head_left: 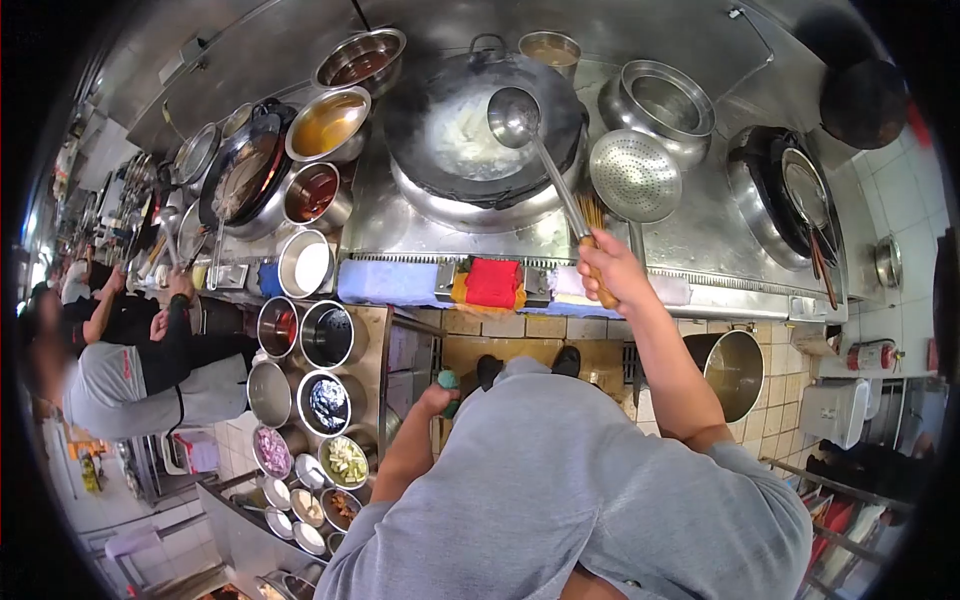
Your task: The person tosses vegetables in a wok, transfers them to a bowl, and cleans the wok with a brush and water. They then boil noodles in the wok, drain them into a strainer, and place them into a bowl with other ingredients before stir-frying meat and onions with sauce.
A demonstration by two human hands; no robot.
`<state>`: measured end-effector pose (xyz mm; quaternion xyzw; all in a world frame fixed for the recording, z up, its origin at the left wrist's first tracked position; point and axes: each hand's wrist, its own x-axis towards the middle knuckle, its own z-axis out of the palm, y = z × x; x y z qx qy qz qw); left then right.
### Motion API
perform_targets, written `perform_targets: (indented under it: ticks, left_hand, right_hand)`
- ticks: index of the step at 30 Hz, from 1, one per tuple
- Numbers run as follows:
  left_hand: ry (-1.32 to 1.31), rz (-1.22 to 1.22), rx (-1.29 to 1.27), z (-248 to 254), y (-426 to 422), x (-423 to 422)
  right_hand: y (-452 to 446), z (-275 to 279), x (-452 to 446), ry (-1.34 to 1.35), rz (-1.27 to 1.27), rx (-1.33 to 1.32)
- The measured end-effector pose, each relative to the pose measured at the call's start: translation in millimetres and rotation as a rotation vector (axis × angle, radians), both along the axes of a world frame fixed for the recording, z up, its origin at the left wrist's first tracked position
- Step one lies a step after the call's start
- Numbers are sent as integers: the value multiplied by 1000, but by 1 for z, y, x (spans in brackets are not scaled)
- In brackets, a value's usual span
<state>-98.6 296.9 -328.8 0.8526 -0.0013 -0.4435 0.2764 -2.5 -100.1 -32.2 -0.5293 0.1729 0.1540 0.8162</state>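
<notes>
My right hand (610,270) is closed around the wooden handle of a long metal ladle (514,116). The ladle's round bowl hangs over a large black wok (420,150), which has whitish, steamy liquid or residue in its middle. At my left side, low by my body, my left hand (437,398) is wrapped round a small green bundle (449,380), perhaps a cloth; its exact kind is unclear. Near the ladle shaft lie a perforated strainer (636,175) and a bamboo brush (592,212).
Folded cloths, among them a red one (495,284), line the stove's front edge. To the left stand pots of sauce, a bowl of amber liquid (328,123) and chopped ingredients (344,462). A co-worker (150,380) stands at another wok (240,180). A deep pot (728,375) sits lower right.
</notes>
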Motion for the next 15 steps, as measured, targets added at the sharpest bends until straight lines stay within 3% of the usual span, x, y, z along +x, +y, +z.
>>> perform_targets:
  ticks: [1,2,4,5,6,8,9,11,12,14,15]
  left_hand:
    - [126,278,60,17,-4,-6]
    - [127,285,61,15,1,-11]
    - [132,-106,-43,0,22,-30]
    - [-81,-240,-99,-79,60,-54]
    - [-83,-236,-98,-63,56,-56]
    - [-173,-305,-46,-5,41,-61]
    - [-172,-305,-48,-1,39,-60]
    - [-72,-357,46,-1,39,-60]
    - [-71,-361,46,-9,41,-57]
    - [-306,-749,-106,-37,47,-49]
    - [-304,-755,-109,-39,41,-47]
  right_hand:
    - [5,-3,6,-7,21,-38]
    - [10,-5,11,-7,29,-36]
    - [18,-7,19,27,57,-59]
    - [21,-1,19,35,59,-28]
    - [22,-2,20,34,63,-28]
    - [19,-3,19,75,37,258]
    - [15,-2,18,76,37,257]
    - [5,7,13,125,93,789]
    - [1,12,9,125,89,789]
    - [-7,27,-2,181,21,1172]
    - [-12,32,-8,118,10,1236]
